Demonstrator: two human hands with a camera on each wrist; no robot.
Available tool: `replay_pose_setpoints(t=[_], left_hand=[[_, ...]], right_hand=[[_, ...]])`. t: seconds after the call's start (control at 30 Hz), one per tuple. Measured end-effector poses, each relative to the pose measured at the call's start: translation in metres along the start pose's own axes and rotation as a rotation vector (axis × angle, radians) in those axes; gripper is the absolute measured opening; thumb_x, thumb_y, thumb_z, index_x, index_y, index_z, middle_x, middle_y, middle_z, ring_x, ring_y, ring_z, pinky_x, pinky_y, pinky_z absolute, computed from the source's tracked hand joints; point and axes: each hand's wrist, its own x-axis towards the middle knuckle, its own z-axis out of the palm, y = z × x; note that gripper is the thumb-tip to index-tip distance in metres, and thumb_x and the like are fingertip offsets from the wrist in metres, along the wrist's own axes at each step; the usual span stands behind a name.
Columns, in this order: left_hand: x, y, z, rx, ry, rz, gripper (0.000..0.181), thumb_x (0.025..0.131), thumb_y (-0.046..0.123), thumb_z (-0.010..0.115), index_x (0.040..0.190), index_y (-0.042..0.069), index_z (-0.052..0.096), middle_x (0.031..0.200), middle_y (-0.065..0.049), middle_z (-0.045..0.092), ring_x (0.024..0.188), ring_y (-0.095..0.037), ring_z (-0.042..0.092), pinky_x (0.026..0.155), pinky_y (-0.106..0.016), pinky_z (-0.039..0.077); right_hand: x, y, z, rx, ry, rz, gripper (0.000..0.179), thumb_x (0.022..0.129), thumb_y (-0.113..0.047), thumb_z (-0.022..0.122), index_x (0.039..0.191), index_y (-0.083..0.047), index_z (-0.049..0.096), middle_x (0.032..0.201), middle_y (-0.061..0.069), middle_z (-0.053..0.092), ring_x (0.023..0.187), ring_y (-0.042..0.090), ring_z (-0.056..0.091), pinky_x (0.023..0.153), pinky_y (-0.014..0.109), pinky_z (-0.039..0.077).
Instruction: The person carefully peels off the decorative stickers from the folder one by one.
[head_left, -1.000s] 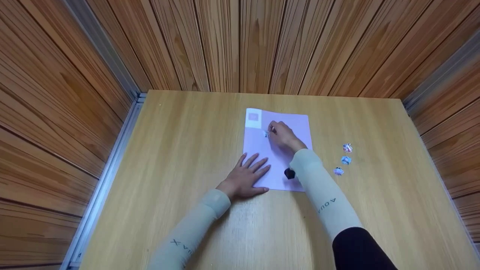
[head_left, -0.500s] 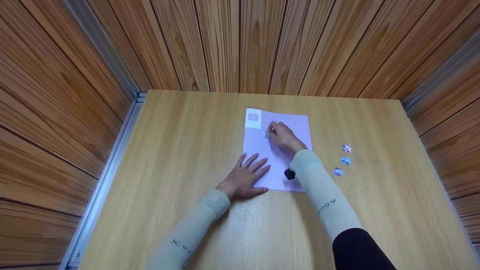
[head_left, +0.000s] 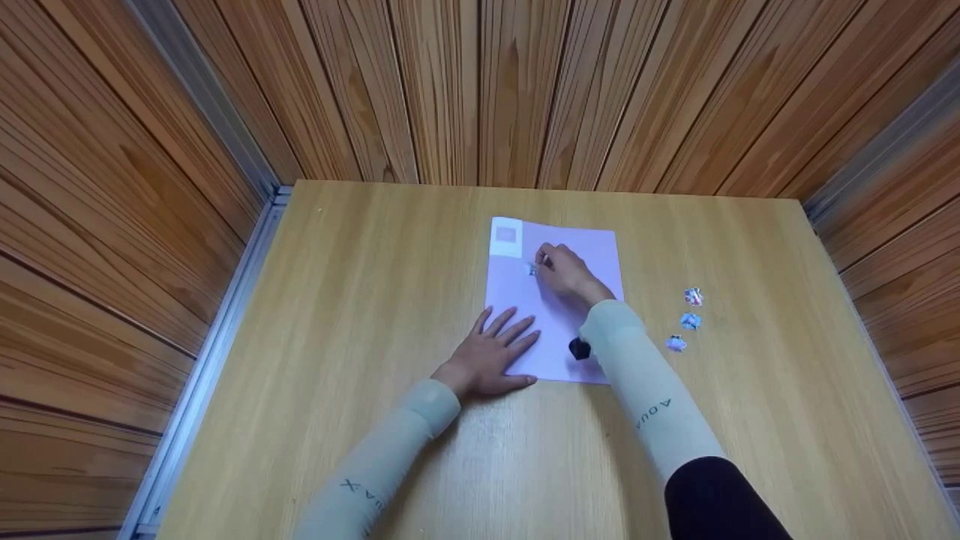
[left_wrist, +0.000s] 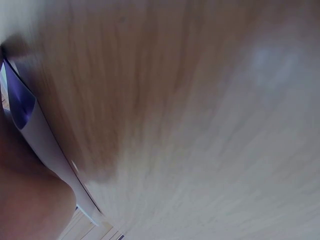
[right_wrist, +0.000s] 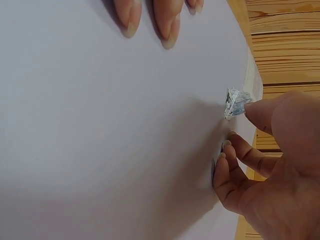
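Observation:
A pale purple sheet of paper (head_left: 551, 352) lies on the table, with a white patch (head_left: 506, 249) at its upper left corner. My left hand (head_left: 491, 356) is spread flat over the sheet's lower left edge; some of its fingertips (right_wrist: 169, 40) show in the right wrist view. Above the middle of the sheet, my right hand (head_left: 562, 270) pinches a small shiny blue-and-white sticker (right_wrist: 236, 104). The thumb is at the sticker's edge; the index finger behind it is partly hidden. The sticker stands tilted near or against the paper; contact is hard to tell.
To the right of the sheet, three small colourful stickers lie in a column: a top one (head_left: 694, 296), a middle one (head_left: 691, 321) and a bottom one (head_left: 676, 343). A black wrist camera (head_left: 579, 348) sits under the right sleeve. Wood-panelled walls (head_left: 510, 90) enclose the wooden table (head_left: 360, 300).

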Motion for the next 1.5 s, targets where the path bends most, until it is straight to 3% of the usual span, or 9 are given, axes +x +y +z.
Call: replay_pose_setpoints(t=[1.5], left_hand=[[0.0008, 0.0001, 0.0024, 0.003, 0.003, -0.008, 0.082, 0.099, 0.075, 0.029, 0.166, 0.029, 0.015, 0.173, 0.004, 0.008, 0.159, -0.029, 0.000, 0.125, -0.057, 0.000]], right_hand=[[-0.0021, 0.0041, 0.0020, 0.001, 0.018, -0.037, 0.017, 0.102, -0.015, 0.050, 0.111, -0.003, 0.058, 0.107, 0.019, 0.056, 0.099, 0.036, 0.056, 0.091, 0.051, 0.047]])
